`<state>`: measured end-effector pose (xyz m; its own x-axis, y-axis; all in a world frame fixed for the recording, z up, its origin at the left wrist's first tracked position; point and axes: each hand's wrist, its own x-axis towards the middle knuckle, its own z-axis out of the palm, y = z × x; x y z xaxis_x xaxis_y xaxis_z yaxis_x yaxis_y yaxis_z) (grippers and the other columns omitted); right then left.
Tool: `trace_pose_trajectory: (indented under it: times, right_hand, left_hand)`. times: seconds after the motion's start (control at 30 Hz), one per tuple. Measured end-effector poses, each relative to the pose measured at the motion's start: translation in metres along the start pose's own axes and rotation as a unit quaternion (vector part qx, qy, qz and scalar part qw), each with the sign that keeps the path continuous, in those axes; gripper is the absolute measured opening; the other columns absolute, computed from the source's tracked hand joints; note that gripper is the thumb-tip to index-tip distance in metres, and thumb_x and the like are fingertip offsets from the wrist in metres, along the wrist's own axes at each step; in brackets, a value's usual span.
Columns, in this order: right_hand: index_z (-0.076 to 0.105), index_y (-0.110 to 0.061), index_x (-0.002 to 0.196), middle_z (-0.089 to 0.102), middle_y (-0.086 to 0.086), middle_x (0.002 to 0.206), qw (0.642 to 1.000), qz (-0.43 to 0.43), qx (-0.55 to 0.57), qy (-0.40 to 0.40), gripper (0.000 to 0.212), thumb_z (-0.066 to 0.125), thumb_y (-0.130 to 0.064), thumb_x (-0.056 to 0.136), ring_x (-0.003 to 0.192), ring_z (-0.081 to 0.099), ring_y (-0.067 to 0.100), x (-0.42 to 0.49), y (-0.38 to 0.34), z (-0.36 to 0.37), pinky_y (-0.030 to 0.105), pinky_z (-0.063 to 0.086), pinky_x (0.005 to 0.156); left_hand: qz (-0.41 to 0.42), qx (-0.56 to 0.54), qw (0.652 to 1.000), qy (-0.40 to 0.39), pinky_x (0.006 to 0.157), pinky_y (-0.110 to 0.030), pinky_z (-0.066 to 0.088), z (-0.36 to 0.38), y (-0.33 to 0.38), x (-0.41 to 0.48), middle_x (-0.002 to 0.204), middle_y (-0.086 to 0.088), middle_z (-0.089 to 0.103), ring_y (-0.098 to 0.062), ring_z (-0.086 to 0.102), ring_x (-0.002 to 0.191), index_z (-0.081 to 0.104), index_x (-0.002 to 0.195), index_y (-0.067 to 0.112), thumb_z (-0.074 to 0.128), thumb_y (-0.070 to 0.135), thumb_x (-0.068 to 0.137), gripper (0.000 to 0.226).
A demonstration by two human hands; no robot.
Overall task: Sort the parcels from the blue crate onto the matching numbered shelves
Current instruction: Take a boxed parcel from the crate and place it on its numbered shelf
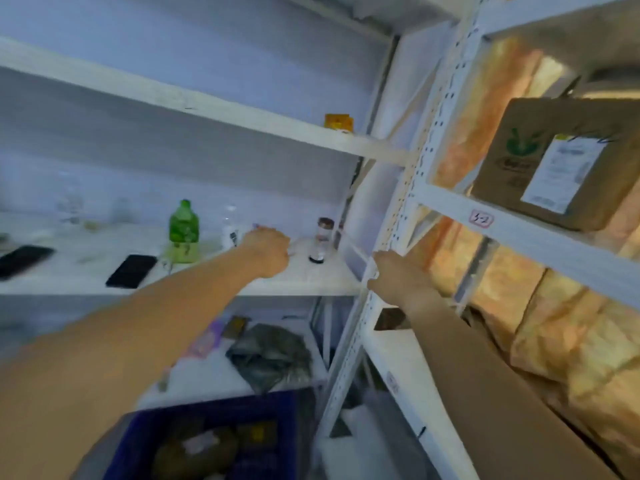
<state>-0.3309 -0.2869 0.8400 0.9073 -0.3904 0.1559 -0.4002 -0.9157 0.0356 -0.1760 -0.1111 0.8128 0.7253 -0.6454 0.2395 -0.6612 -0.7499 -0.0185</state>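
The blue crate (145,441) sits at the bottom of the view with several wrapped parcels (197,448) inside. My left hand (268,251) reaches onto the middle white shelf (311,282), back of the hand toward me and fingers curled down. A small white and blue bit shows at its fingertips; what it holds is hidden. My right hand (394,275) grips the perforated white upright (408,188) between the two racks. A shelf label reading 3-2 (481,218) is stuck on the right rack's beam, under a cardboard box (519,161) with a shipping label.
On the middle shelf stand a green bottle (184,232), a clear bottle (229,230) and a small brown-capped bottle (322,240), plus two black phones (131,270) (22,259). A grey bag (273,355) lies on the shelf below. A yellow box (338,122) sits on the upper shelf.
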Motion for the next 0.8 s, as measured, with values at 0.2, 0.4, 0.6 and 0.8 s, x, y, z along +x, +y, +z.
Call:
trace_pose_trajectory:
  times: [0.2,0.4,0.6,0.8]
  right_hand:
    - [0.025,-0.008,0.150,0.027,0.014,0.155,0.983,-0.130,0.090,-0.098,0.056,0.044,-0.021,0.099,0.139,0.031,0.033,-0.024,-0.092,0.061,0.042,0.028,0.114]
    - [0.029,-0.003,0.146,0.028,0.016,0.154,0.970,-0.157,0.110,-0.152,0.053,0.047,-0.017,0.098,0.142,0.025,0.034,-0.040,-0.142,0.109,0.045,0.027,0.114]
    - [0.036,-0.006,0.141,0.039,0.015,0.147,0.962,-0.164,0.146,-0.164,0.049,0.049,-0.016,0.095,0.133,0.040,0.030,-0.027,-0.201,0.160,0.037,0.036,0.108]
    - [0.023,-0.005,0.149,0.024,0.013,0.156,0.949,-0.145,0.134,-0.247,0.062,0.049,-0.021,0.096,0.142,0.026,0.030,-0.022,-0.246,0.239,0.039,0.029,0.115]
  left_hand:
    - [-0.126,0.042,0.988,-0.081,0.100,-0.038,0.041,0.020,-0.092,-0.101,0.139,-0.015,0.045,-0.033,0.046,0.123,0.044,0.134,0.011,0.038,0.029,0.094,0.044]
    - [-0.137,0.031,0.984,-0.114,0.091,-0.037,0.042,0.057,-0.117,-0.150,0.132,-0.013,0.050,-0.030,0.048,0.119,0.048,0.128,0.011,0.037,0.031,0.094,0.041]
    - [-0.143,0.024,0.977,-0.158,0.114,-0.038,0.023,0.117,-0.155,-0.168,0.154,-0.012,0.024,-0.028,0.023,0.142,0.024,0.146,0.008,0.034,0.036,0.097,0.057]
    - [-0.104,-0.012,0.964,-0.246,0.119,-0.033,0.006,0.213,-0.185,-0.185,0.159,-0.009,0.008,-0.022,0.004,0.147,0.008,0.149,0.008,0.030,0.035,0.097,0.063]
